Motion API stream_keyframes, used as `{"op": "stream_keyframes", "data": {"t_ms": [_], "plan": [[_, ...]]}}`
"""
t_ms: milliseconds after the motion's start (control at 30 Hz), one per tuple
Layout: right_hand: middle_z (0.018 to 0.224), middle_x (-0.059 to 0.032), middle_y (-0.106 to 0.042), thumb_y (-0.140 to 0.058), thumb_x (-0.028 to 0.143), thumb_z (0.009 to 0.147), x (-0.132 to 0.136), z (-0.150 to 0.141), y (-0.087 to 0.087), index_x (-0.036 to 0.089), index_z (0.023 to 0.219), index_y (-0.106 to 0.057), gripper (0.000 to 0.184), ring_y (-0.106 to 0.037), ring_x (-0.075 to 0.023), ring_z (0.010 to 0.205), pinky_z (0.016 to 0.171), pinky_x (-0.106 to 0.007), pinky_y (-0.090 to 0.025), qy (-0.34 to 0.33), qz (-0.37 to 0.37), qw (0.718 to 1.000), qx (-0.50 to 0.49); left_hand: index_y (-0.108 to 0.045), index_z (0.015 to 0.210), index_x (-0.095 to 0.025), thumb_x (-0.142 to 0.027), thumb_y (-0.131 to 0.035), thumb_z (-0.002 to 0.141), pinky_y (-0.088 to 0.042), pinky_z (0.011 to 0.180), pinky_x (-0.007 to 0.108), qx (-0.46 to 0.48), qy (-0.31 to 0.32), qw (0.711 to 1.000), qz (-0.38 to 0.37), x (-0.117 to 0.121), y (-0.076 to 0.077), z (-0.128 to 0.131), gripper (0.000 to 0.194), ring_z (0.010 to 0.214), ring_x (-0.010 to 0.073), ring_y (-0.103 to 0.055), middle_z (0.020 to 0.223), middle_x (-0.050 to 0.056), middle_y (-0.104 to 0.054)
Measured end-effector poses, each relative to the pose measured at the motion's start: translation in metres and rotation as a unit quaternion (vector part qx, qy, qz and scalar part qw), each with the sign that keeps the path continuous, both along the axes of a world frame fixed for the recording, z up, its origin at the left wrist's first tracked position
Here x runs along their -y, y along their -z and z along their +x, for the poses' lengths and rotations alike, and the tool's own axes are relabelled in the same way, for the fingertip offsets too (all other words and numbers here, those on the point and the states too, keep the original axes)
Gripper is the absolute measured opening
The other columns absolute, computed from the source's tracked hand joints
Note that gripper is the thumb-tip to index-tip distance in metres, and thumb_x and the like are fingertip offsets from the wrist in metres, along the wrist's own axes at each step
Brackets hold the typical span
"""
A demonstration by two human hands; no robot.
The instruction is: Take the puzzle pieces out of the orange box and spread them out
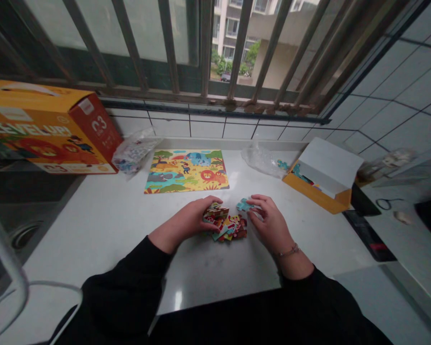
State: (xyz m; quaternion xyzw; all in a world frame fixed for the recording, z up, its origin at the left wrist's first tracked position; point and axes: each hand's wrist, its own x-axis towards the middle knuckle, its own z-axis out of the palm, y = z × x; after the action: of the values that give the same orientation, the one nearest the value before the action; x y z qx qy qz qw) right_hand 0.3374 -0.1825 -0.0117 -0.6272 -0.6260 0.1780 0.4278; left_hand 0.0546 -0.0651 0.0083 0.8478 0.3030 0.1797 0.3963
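On the white table [93, 244], your left hand [188, 224] curls closed around a small stack of jigsaw pieces [215, 212], while your right hand [271, 223] stays half open, its fingertips [253, 202] at a teal piece [243, 205]; you can't tell whether they grip it. Between your hands lies a loose pile of pieces [230, 230], too overlapped to count. A careless sweep of your wrist could scatter it, and a piece pushed far enough left could drop into the sink [23, 235]. Count two hands, one pile, one finished animal picture [186, 171], two clear plastic bags [134, 152] [262, 160], and two boxes: the orange "LEVEL UP!" carton [46, 127] and the open orange-and-white box [319, 175]. Teal pieces [296, 172] show inside the open box.
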Motion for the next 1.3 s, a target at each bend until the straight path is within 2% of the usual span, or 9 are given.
{"op": "stream_keyframes", "data": {"t_ms": [233,400,533,667,767,933,1067,1200,1300], "plan": [[0.117,-0.0116,-0.080,-0.061,0.020,0.101,-0.009,0.002,-0.009,0.024,0.115,-0.081,0.025,-0.076,-0.0288,0.111,0.104,-0.053,-0.065,-0.001,0.007,0.991,0.130,-0.067,0.132,-0.031,-0.026,-0.101,0.071,-0.060,0.103,0.048,-0.006,-0.001,1.000,-0.007,0.000,-0.002,0.000,0.070,0.115,0.0305,-0.077,0.129,0.005,-0.078],[0.111,-0.0100,-0.084,-0.064,0.030,0.107,-0.024,-0.012,-0.023,0.025,0.115,-0.083,0.021,-0.078,-0.0281,0.103,0.099,-0.048,-0.064,0.018,-0.014,0.995,0.099,-0.067,0.123,-0.027,-0.026,-0.102,0.069,-0.057,0.112,0.051,0.023,0.015,0.999,0.026,-0.004,0.001,0.000,0.065,0.128,0.0323,-0.069,0.133,0.008,-0.071],[0.117,-0.0066,-0.086,-0.064,0.024,0.104,-0.040,-0.031,-0.021,0.026,0.120,-0.082,0.024,-0.079,-0.0257,0.107,0.100,-0.044,-0.063,-0.070,-0.054,0.994,0.068,-0.061,0.125,-0.026,-0.026,-0.104,0.064,-0.048,0.125,0.055,0.058,-0.001,0.998,0.035,-0.003,0.008,-0.001,0.074,0.151,0.0375,-0.055,0.157,0.015,-0.058],[0.126,-0.0036,-0.085,-0.058,0.024,0.107,-0.046,-0.040,-0.014,0.029,0.131,-0.079,0.032,-0.080,-0.0248,0.115,0.103,-0.043,-0.063,-0.141,-0.075,0.987,0.034,-0.052,0.140,-0.027,-0.026,-0.101,0.067,-0.059,0.108,0.050,0.039,-0.031,0.999,-0.013,0.000,0.011,-0.004,0.088,0.128,0.0340,-0.070,0.143,0.013,-0.068],[0.133,-0.0051,-0.083,-0.053,0.028,0.111,-0.044,-0.036,-0.014,0.029,0.136,-0.078,0.036,-0.079,-0.0262,0.121,0.106,-0.046,-0.063,-0.145,-0.075,0.986,0.035,-0.049,0.150,-0.027,-0.025,-0.102,0.066,-0.058,0.111,0.051,0.027,-0.034,0.999,-0.003,0.000,0.012,-0.003,0.099,0.130,0.0355,-0.071,0.145,0.014,-0.069],[0.133,-0.0187,-0.078,-0.056,0.038,0.110,-0.016,-0.034,-0.028,0.017,0.141,-0.072,0.040,-0.073,-0.0355,0.124,0.111,-0.055,-0.057,-0.025,-0.064,0.982,0.174,-0.063,0.139,-0.028,-0.028,-0.102,0.069,-0.056,0.116,0.053,0.017,-0.011,0.999,0.025,-0.003,0.012,0.001,0.080,0.132,0.0354,-0.070,0.144,0.011,-0.072],[0.116,-0.0224,-0.074,-0.070,0.066,0.101,0.025,-0.053,-0.035,0.013,0.127,-0.071,0.059,-0.072,-0.0404,0.108,0.095,-0.054,-0.059,0.107,-0.160,0.942,0.273,-0.065,0.135,-0.026,-0.027,-0.103,0.068,-0.058,0.113,0.053,0.013,-0.004,1.000,0.027,-0.003,0.010,0.003,0.078,0.127,0.0337,-0.072,0.138,0.010,-0.074],[0.122,-0.0222,-0.072,-0.087,0.062,0.089,0.038,-0.080,-0.031,0.013,0.141,-0.063,0.075,-0.070,-0.0411,0.113,0.094,-0.051,-0.058,0.101,-0.179,0.948,0.243,-0.065,0.134,-0.027,-0.028,-0.101,0.070,-0.059,0.112,0.052,0.019,-0.011,0.999,0.035,-0.001,0.008,0.003,0.074,0.125,0.0328,-0.072,0.138,0.009,-0.074],[0.121,-0.0189,-0.074,-0.091,0.049,0.086,0.026,-0.088,-0.028,0.017,0.138,-0.064,0.067,-0.070,-0.0401,0.112,0.094,-0.051,-0.058,0.073,-0.181,0.960,0.201,-0.065,0.133,-0.027,-0.029,-0.102,0.069,-0.059,0.111,0.052,0.018,-0.017,0.999,0.041,-0.001,0.009,0.003,0.074,0.124,0.0330,-0.073,0.137,0.009,-0.074]]}}
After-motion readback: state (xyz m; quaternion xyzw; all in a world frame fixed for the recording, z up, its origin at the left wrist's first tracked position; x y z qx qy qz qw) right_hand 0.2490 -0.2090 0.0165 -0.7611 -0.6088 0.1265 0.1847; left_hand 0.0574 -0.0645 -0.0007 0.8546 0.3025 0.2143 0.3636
